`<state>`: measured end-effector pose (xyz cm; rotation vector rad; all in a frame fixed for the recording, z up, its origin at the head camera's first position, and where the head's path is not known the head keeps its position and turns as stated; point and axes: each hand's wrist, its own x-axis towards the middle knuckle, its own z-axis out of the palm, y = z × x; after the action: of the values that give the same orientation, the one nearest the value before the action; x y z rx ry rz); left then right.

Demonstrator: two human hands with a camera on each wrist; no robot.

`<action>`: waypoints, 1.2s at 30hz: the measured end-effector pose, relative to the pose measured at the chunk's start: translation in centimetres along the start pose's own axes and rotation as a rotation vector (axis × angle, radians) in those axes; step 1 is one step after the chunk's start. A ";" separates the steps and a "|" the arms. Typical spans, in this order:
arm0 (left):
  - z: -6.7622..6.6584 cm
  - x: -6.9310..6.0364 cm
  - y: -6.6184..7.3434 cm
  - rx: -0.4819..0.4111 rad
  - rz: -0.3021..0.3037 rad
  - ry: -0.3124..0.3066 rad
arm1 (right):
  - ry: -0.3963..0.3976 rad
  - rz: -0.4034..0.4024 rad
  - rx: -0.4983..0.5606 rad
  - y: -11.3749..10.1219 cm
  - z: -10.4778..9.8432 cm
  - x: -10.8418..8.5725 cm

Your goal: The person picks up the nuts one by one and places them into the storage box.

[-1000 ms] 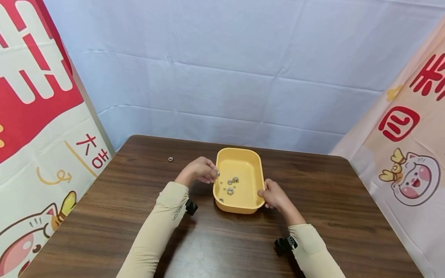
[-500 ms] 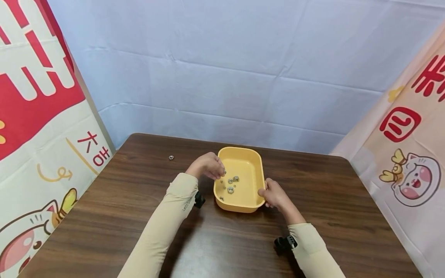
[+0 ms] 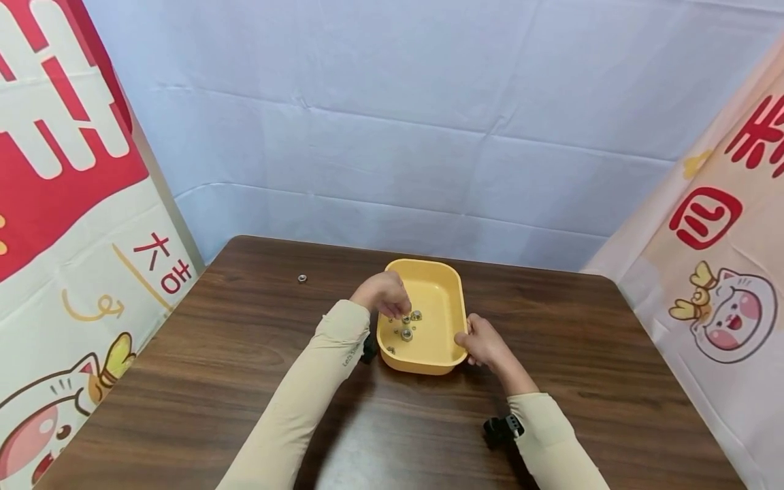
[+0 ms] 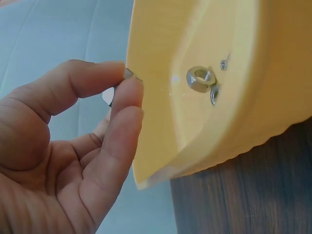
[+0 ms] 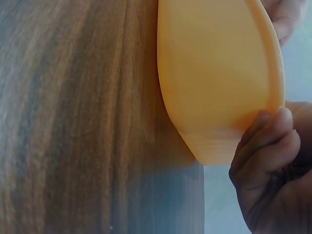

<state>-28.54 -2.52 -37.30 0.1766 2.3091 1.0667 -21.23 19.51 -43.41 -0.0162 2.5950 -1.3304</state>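
Observation:
Over the left part of a yellow plastic tray (image 3: 437, 344), my left hand (image 3: 389, 294) pinches a metal nut (image 4: 128, 73) between thumb and fingertips. Most of that nut is covered by the fingers in the left wrist view. Below the hand, several hex nuts of different sizes lie on the tray floor, among them a large nut (image 3: 407, 334) and another nut (image 3: 416, 316). My right hand (image 3: 484, 341) grips the tray's right wall, thumb over the rim and fingers outside, also visible in the right wrist view.
One loose nut (image 3: 302, 278) lies on the dark wooden table (image 3: 257, 327), left of the tray near the far edge. A pale blue cloth (image 3: 392, 136) hangs behind the table, with printed cloths at both sides.
My left hand has moved right, from the tray's left rim to over the nuts inside, still pinching the nut. The right hand and the tray have stayed nearly in place.

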 end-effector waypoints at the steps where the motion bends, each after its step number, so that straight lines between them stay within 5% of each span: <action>1: 0.1 0.1 0.1 0.008 -0.007 0.003 | 0.002 0.002 0.002 0.1 0.0 0.0; 20: 1.5 1.6 2.6 0.280 -0.107 -0.001 | -0.010 -0.009 0.016 0.5 -0.3 0.3; 29: 1.9 2.7 3.0 0.481 -0.114 -0.114 | 0.000 -0.019 0.018 0.4 -0.3 0.2; 36: 2.5 3.1 2.7 0.429 -0.134 -0.083 | -0.014 -0.016 0.021 0.3 -0.3 0.1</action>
<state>-30.04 2.01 -38.06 0.2233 2.4067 0.4797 -21.31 19.95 -43.51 -0.0432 2.5743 -1.3582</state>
